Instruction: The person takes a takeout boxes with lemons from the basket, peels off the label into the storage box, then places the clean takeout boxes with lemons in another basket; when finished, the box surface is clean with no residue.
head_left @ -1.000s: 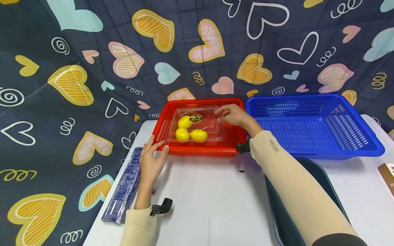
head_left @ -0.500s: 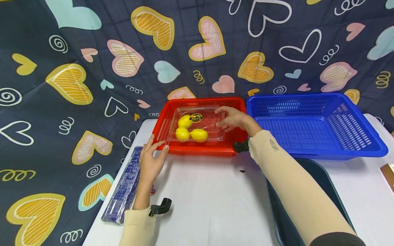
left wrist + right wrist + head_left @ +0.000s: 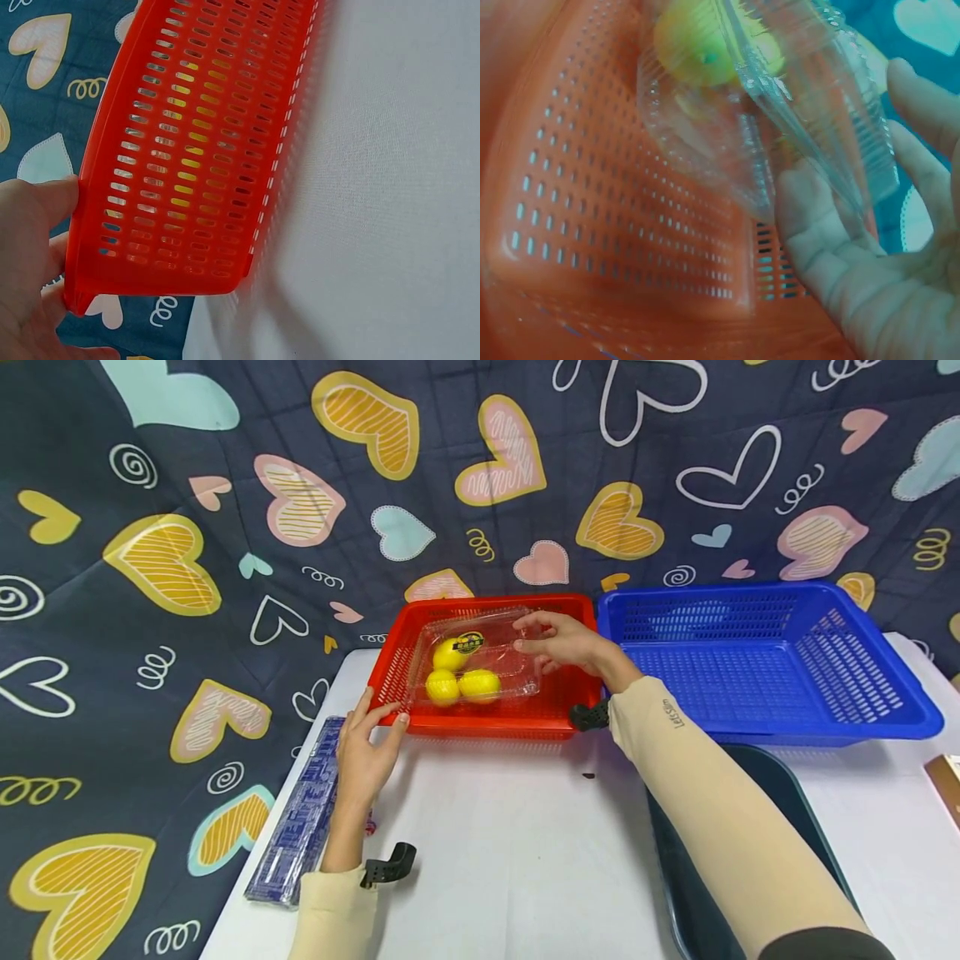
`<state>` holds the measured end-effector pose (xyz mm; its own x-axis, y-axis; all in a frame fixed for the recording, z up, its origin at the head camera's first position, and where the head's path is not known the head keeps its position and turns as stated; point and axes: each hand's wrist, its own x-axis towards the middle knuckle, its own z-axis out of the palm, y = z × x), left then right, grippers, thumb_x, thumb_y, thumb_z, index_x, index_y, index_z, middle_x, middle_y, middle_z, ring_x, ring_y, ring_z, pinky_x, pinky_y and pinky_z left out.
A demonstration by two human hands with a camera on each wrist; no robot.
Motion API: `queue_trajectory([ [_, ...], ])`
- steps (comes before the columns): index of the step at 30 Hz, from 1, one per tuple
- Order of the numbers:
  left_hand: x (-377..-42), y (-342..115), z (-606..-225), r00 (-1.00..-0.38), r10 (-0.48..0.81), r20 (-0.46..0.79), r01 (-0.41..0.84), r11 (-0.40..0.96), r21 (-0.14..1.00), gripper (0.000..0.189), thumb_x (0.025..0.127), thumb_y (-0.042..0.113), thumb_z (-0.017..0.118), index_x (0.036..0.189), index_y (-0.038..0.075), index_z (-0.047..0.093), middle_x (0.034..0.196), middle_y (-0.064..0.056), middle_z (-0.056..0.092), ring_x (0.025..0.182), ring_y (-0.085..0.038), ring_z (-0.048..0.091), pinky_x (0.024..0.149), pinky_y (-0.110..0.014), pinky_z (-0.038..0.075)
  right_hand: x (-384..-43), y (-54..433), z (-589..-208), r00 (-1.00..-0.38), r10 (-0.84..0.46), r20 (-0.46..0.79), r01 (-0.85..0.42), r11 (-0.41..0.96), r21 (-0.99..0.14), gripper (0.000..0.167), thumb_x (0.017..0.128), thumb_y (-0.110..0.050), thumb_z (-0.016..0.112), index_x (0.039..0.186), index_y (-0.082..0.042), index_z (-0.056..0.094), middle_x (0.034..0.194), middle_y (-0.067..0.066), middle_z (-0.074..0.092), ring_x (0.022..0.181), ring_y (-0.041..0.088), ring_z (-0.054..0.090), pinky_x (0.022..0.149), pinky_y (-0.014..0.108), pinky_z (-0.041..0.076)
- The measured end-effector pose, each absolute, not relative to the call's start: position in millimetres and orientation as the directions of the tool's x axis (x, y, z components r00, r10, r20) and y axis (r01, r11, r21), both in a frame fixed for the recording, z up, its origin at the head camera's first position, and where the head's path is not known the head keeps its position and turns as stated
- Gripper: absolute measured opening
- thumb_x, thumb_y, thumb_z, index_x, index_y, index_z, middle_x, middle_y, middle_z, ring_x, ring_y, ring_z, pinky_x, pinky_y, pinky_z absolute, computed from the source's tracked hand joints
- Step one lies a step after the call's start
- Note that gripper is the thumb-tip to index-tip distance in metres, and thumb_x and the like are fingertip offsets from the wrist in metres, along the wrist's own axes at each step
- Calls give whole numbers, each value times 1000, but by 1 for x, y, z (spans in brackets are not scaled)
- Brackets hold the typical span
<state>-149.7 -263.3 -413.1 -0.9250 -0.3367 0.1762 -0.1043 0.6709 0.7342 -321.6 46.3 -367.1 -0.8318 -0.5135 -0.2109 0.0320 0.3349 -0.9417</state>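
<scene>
Clamshell box (image 3: 491,660) tilts inside red basket (image 3: 480,727), its edge pinched by right hand (image 3: 566,645), whose lower fingers are partly hidden; left hand (image 3: 366,753), spread, touches basket rim.

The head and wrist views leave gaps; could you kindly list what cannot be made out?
Head: brown box, cut off by right edge.
Head: dark bin, partly hidden by right sleeve.
Head: fine lettering on label, too small.
Left wrist: yellow fruit, mostly hidden by red basket.

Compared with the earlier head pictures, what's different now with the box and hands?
The right hand has taken hold of the clear box at its right end, which has risen, tilting it. Unchanged: three lemons inside, toward its left; the left hand touching the red basket.
</scene>
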Motion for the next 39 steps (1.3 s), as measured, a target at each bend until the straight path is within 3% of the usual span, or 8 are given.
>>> queue_trajectory([
  [5, -150, -263, -414, -924, -338, 178, -103, 670, 735, 35, 97, 37, 67, 127, 18, 72, 167, 4, 34, 156, -43, 19, 119, -75, 13, -320, 44, -363, -862, -467, -197, 39, 327, -944, 46, 97, -19, 70, 138, -9, 54, 121, 15, 54, 77, 22, 60, 78, 36, 62],
  [9, -150, -263, -414, -925, -338, 172, -106, 666, 738, 35, 97, 37, 67, 126, 19, 72, 167, 5, 33, 156, -42, 19, 119, -75, 14, -320, 46, -361, -858, -467, -212, 60, 319, -946, 52, 97, -13, 69, 146, -11, 53, 123, 16, 53, 76, 19, 58, 77, 34, 63],
  [14, -150, -263, -413, -926, -337, 170, -106, 663, 741, 35, 98, 37, 67, 127, 19, 72, 167, 5, 33, 156, -41, 20, 119, -75, 15, -319, 47, -361, -873, -458, -169, 42, 275, -961, 57, 94, -5, 70, 148, -11, 53, 92, 10, 50, 61, 16, 54, 66, 27, 61],
  [17, -150, -262, -413, -924, -339, 179, -99, 663, 742, 34, 97, 36, 67, 126, 18, 73, 167, 4, 34, 156, -41, 21, 119, -74, 15, -318, 47, -361, -885, -447, -131, 16, 253, -967, 58, 92, -2, 71, 147, -12, 55, 83, 8, 47, 58, 16, 55, 61, 25, 59],
  [28, -152, -260, -412, -924, -328, 194, -85, 674, 734, 34, 97, 34, 68, 125, 16, 73, 166, 1, 35, 155, -40, 25, 121, -71, 17, -310, 59, -355, -923, -383, -33, -103, 330, -938, 56, 92, -5, 72, 145, -18, 59, 113, 17, 54, 61, 18, 62, 62, 28, 60],
  [39, -153, -262, -415, -922, -332, 198, -86, 675, 733, 35, 97, 34, 67, 126, 15, 72, 166, 1, 35, 153, -41, 30, 120, -69, 20, -290, 79, -330, -926, -360, 112, -225, 289, -931, 55, 90, -6, 72, 143, -17, 61, 108, 16, 58, 69, 17, 63, 61, 27, 58],
])
